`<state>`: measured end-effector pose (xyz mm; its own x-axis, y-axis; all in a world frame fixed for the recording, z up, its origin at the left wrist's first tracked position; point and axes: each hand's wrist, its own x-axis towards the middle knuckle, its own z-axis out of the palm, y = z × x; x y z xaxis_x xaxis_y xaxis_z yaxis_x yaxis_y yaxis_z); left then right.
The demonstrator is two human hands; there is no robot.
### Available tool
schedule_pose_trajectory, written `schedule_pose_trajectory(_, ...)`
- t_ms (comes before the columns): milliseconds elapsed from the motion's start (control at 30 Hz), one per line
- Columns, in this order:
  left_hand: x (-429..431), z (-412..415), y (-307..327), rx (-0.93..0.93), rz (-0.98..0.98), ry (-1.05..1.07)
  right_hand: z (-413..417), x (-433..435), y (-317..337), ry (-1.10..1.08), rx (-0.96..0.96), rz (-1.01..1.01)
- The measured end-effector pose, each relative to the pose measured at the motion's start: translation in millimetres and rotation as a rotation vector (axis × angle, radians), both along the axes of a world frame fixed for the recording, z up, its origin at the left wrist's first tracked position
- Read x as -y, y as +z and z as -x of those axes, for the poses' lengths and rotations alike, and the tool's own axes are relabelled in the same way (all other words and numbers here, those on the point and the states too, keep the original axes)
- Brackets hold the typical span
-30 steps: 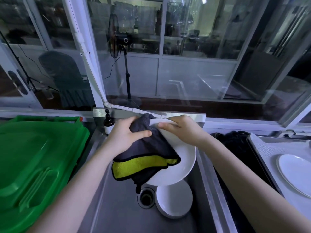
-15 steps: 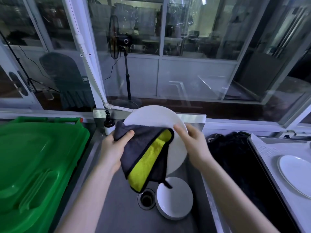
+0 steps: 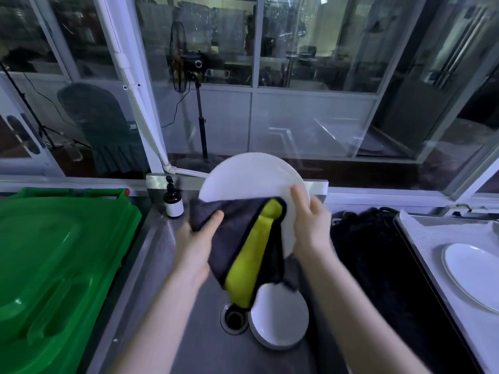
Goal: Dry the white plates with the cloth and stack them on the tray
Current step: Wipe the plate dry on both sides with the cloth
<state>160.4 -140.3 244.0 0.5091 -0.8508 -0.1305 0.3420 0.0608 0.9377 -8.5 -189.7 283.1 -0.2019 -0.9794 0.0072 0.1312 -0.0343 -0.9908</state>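
**Change.** Round white ceramic plate, low and tilted over the basin a second ago, now on edge, face toward the viewer, above the 12 o'clock end of the stainless-steel sink. Grey microfibre cloth with yellow underside slid from the upper rim to the 7 o'clock part of the face, yellow side folded outward.

**Hands.** Left hand gripping the cloth, thumb on top, pressing it to the plate. Right hand clasping the rim near 3 o'clock, motion-blurred.

**Progress.** Judged mid-wipe: upper face uncovered. Smaller white dish waiting beside the drain.

**Room.**
- At 3 o'clock, rectangular lined metal tray, one flat white plate already on it.
- Between sink and tray, black heap, nature unclear. Sink edge and tray rim to clear; open air above.
- At 9 o'clock, green plastic lid.
- At 10 o'clock, brown pump bottle just beside the cloth's corner: little room leftward.
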Motion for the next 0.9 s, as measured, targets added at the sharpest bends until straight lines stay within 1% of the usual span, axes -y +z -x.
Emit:
schedule_pose_trajectory(33, 0, 11, -7, -0.098, -0.031, 0.047, -12, -9, -8, -0.119, 0.108, -0.067)
schedule_pose_trajectory(67, 0, 19, -12, -0.157, -0.054, 0.077, -21, -17, -14, -0.171, 0.180, -0.112)
schedule_pose_trajectory(100, 0, 20, -14, -0.189, -0.071, 0.090, -26, -21, -18, -0.154, 0.223, -0.136)
schedule_pose_trajectory(133, 2, 17, -15, -0.202, -0.090, 0.094, -26, -24, -20, -0.091, 0.206, -0.141)
schedule_pose_trajectory(167, 3, 9, -13, -0.203, -0.109, 0.091, -20, -25, -18, -0.011, 0.108, -0.121)
schedule_pose_trajectory(200, 4, -1, -11, -0.194, -0.119, 0.086, -11, -26, -17, 0.071, -0.034, -0.068)
schedule_pose_trajectory(233, 4, -12, -8, -0.178, -0.122, 0.078, 1, -25, -17, 0.129, -0.185, 0.038)
schedule_pose_trajectory(300, 5, -30, 2, -0.139, -0.117, 0.064, 22, -29, -18, 0.237, -0.434, 0.267)
schedule_pose_trajectory(333, 5, -37, 6, -0.119, -0.115, 0.054, 31, -31, -18, 0.229, -0.592, 0.396)
schedule_pose_trajectory(433, 4, -49, 15, -0.110, -0.149, -0.009, 48, -27, -16, 0.271, -1.125, 0.912)
schedule_pose_trajectory(467, 4, -50, 17, -0.111, -0.166, -0.032, 50, -25, -13, 0.306, -1.253, 1.034)
schedule_pose_trajectory(500, 5, -51, 19, -0.109, -0.178, -0.067, 49, -22, -10, 0.340, -1.337, 1.113)
schedule_pose_trajectory(533, 5, -51, 20, -0.105, -0.190, -0.117, 46, -21, -6, 0.371, -1.374, 1.170)
schedule_pose_trajectory(633, 3, -50, 26, -0.111, -0.255, -0.274, 43, -14, 5, 0.395, -1.358, 1.349)
schedule_pose_trajectory(700, 3, -53, 30, -0.131, -0.285, -0.333, 41, -13, 12, 0.411, -1.388, 1.415)
schedule_pose_trajectory(800, 5, -60, 41, -0.132, -0.333, -0.372, 39, -16, 19, 0.422, -1.412, 1.406)
schedule_pose_trajectory(900, 7, -71, 45, -0.139, -0.335, -0.351, 38, -25, 19, 0.412, -1.401, 1.293)
